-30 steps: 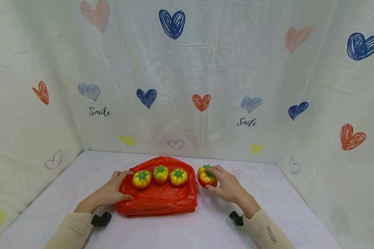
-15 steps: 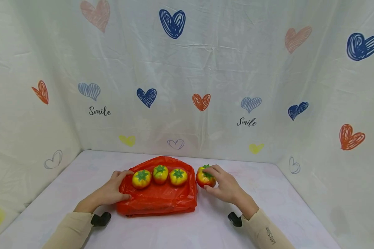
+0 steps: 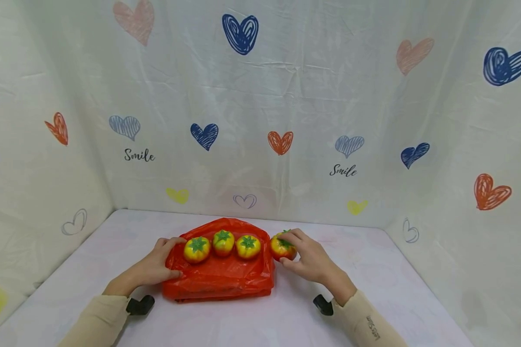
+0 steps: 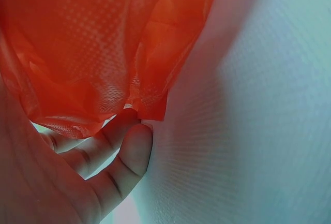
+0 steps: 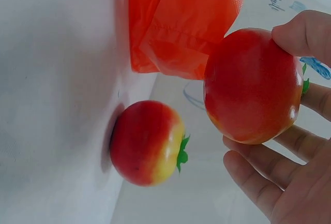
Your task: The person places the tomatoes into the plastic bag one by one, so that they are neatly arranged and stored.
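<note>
A red plastic bag [image 3: 219, 282] lies on the table in the head view, with three yellow-and-red tomatoes [image 3: 248, 246] in a row on it. At its left side my left hand [image 3: 156, 265] grips the bag's edge; in the left wrist view its bent fingers [image 4: 135, 149] touch the thin red plastic. My right hand [image 3: 310, 258] holds another tomato [image 5: 253, 87] between thumb and fingers, raised off the table beside the bag's right edge. Below it in the right wrist view, one more tomato [image 5: 147, 144] sits on the table; from the head it is mostly hidden behind the held one.
The white table [image 3: 364, 289] is bounded at the back and sides by a light curtain [image 3: 304, 96] printed with hearts and "Smile" lettering. A black wrist device [image 3: 141, 305] sits at each beige cuff.
My right hand has moved slightly left with the tomato, toward the bag's right edge, covering more of the tomato behind it. My left hand and the bag stay put.
</note>
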A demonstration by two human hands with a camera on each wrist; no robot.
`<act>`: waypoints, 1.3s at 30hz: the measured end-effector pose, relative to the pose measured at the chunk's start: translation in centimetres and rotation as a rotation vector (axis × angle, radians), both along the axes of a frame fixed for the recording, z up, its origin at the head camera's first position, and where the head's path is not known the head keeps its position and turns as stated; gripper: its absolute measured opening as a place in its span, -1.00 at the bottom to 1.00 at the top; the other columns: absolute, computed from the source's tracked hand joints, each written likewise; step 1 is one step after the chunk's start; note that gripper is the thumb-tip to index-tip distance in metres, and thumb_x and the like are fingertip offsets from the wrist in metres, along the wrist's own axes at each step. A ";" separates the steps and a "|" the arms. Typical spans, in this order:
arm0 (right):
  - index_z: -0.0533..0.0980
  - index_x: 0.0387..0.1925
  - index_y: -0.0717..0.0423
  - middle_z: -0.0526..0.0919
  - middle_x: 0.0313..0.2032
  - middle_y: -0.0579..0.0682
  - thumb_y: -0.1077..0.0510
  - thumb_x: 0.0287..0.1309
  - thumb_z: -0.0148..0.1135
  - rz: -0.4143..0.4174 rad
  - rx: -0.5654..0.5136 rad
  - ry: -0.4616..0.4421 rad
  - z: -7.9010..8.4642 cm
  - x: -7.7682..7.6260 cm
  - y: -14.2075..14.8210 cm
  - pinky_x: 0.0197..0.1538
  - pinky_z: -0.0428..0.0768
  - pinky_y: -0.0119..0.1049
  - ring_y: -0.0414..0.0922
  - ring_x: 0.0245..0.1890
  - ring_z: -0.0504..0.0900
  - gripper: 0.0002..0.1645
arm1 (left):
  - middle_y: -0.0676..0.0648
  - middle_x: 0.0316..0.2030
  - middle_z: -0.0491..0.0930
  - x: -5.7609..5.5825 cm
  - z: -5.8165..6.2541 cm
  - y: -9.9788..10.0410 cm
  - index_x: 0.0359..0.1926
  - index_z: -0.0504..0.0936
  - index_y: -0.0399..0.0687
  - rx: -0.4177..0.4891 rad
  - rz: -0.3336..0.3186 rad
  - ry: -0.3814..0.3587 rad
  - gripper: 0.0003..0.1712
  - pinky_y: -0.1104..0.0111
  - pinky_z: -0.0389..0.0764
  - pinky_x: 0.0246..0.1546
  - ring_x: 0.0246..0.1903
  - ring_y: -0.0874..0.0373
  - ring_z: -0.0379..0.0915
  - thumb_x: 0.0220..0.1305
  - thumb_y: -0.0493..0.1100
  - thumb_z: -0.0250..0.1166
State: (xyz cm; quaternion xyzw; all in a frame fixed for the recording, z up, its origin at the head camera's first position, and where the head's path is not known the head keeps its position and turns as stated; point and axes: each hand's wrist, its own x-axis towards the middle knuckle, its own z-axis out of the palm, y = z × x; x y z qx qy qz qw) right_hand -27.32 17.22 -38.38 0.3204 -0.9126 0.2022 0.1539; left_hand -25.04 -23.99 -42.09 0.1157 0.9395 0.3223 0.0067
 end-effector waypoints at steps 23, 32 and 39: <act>0.40 0.21 -0.20 0.42 0.08 -0.18 -0.05 0.10 0.24 0.127 0.040 0.004 0.3 -0.5 -4.7 0.02 0.55 -0.19 -0.21 0.02 0.46 -0.41 | -0.28 0.05 0.18 -0.1 0.1 0.0 0.27 0.24 0.00 0.008 -0.002 -0.007 -0.10 -0.08 0.54 -0.10 0.03 -0.21 0.29 -0.12 -0.15 0.49; 0.38 0.23 -0.21 0.42 0.11 -0.17 -0.07 0.13 0.24 0.167 0.063 -0.006 0.1 -0.2 -6.6 0.04 0.55 -0.21 -0.20 0.03 0.46 -0.40 | -0.27 0.05 0.18 -0.2 0.0 -0.1 0.27 0.24 0.01 0.007 -0.001 -0.008 -0.09 -0.08 0.54 -0.10 0.03 -0.20 0.29 -0.13 -0.15 0.50; 0.36 0.23 -0.22 0.41 0.12 -0.18 -0.09 0.16 0.22 0.209 0.078 -0.012 0.1 0.0 -8.1 0.04 0.54 -0.21 -0.20 0.03 0.47 -0.42 | -0.29 0.04 0.19 -0.1 0.1 0.0 0.26 0.25 -0.01 0.004 -0.007 0.003 -0.10 -0.09 0.53 -0.09 0.02 -0.22 0.30 -0.12 -0.16 0.49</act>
